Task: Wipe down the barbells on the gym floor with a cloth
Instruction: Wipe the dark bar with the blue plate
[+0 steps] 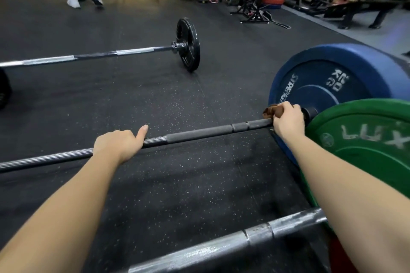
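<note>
Three barbells lie on the black rubber floor. The middle bar (199,134) runs from the left edge to a blue 20 kg plate (328,77). My left hand (118,143) grips this bar near its middle, fingers curled over it and the thumb sticking out along it. My right hand (287,121) holds a brown cloth (269,110) wrapped on the bar's right end, just beside the blue plate's collar. The nearest bar (221,247) carries a green plate (366,146). A far bar (95,55) bears a black plate (188,44).
A person's legs in white socks (73,0) stand at the back left. Racks, stands and a red plate (271,0) crowd the back right. A bench (355,10) sits at the far right. Another black plate (3,90) shows at the left edge.
</note>
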Available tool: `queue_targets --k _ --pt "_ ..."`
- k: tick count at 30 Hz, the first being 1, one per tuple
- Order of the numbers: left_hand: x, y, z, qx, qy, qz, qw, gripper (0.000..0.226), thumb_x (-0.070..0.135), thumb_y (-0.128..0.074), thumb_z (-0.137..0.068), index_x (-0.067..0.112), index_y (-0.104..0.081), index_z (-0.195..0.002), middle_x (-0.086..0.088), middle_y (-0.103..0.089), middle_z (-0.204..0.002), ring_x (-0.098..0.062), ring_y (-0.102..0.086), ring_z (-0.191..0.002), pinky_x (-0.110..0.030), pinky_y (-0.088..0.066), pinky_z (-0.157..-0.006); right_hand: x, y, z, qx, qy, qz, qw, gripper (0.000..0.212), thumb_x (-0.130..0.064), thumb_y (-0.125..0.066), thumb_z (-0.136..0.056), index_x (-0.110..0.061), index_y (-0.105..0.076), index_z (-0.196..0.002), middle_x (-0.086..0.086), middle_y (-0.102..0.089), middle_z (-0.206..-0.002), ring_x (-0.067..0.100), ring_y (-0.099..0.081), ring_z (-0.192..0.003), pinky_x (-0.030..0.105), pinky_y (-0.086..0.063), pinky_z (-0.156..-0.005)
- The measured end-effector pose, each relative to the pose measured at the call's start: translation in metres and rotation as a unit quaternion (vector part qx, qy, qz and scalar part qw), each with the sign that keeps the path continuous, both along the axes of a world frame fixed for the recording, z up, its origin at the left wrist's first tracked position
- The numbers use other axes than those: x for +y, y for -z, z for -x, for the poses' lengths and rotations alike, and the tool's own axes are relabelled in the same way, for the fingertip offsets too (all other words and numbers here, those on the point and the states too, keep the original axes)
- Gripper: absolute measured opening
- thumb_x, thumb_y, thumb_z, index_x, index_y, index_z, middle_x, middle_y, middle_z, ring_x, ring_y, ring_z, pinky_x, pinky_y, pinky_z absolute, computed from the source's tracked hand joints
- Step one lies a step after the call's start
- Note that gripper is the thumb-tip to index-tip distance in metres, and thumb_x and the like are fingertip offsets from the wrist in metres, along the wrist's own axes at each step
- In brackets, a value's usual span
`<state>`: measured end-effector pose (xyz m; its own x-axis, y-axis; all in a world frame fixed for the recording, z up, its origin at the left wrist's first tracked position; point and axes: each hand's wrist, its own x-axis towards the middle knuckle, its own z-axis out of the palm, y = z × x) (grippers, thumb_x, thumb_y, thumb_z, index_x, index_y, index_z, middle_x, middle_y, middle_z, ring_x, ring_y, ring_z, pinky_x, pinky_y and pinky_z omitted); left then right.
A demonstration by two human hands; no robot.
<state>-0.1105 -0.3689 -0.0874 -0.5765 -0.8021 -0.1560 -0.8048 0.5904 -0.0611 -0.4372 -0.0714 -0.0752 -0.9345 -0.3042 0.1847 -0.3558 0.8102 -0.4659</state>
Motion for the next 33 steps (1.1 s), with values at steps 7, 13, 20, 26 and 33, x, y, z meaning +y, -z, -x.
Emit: queue_targets --k 7,13,20,26,33 --pt "0.019 -0.028 -0.010 -0.010 -0.043 -0.027 0.999 0.083 0.072 0.003 -0.097 0.025 -0.029 -0.157 -0.014 -0.042 -0.156 -0.036 -0.037 -0.143 -0.061 -0.024 -0.116 -0.015 -0.024 -0.071 -0.005 -0.098 -0.023 0.995 0.021 -0.025 -0.061 -0.098 -0.022 -0.056 -0.118 0.009 -0.050 -0.115 0.036 -0.056 -0.103 0.040 -0.046 -0.090" --pt "0.059 -0.135 -0.052 -0.033 0.019 -0.064 0.997 0.082 0.071 0.000 -0.099 0.026 -0.035 -0.159 -0.006 -0.038 -0.163 -0.031 -0.038 -0.147 -0.050 -0.030 -0.119 0.006 -0.094 -0.147 -0.032 -0.170 -0.064 0.983 0.018 -0.031 -0.056 -0.098 -0.027 -0.058 -0.115 0.004 -0.063 -0.109 0.029 -0.061 -0.095 0.037 -0.049 -0.082" --pt "0.179 -0.245 -0.138 0.052 0.215 -0.150 0.964 0.055 0.067 -0.018 -0.104 0.029 -0.054 -0.125 0.009 -0.065 -0.098 -0.024 -0.058 -0.110 -0.042 -0.037 -0.109 0.050 -0.179 -0.280 -0.061 -0.229 0.011 0.972 0.020 -0.037 -0.058 -0.091 -0.026 -0.062 -0.107 0.009 -0.069 -0.112 0.034 -0.064 -0.103 0.037 -0.052 -0.084" --pt "0.256 -0.287 -0.221 0.149 0.198 -0.099 0.964 0.043 0.065 -0.018 -0.105 0.031 -0.044 -0.098 -0.008 -0.060 -0.102 -0.034 -0.056 -0.107 -0.046 -0.041 -0.105 0.085 -0.256 -0.372 -0.015 -0.319 -0.031 0.947 0.022 -0.036 -0.059 -0.089 -0.025 -0.065 -0.107 0.009 -0.069 -0.115 0.033 -0.063 -0.103 0.036 -0.052 -0.083" --pt "0.255 -0.282 -0.281 0.133 0.131 -0.101 0.977 0.056 0.067 -0.017 -0.103 0.021 -0.049 -0.106 -0.004 -0.066 -0.098 -0.030 -0.060 -0.103 -0.043 -0.041 -0.102 0.115 -0.277 -0.407 -0.010 -0.349 -0.091 0.933 0.031 -0.034 -0.057 -0.093 -0.014 -0.067 -0.114 0.010 -0.067 -0.117 0.033 -0.063 -0.107 0.032 -0.050 -0.079"
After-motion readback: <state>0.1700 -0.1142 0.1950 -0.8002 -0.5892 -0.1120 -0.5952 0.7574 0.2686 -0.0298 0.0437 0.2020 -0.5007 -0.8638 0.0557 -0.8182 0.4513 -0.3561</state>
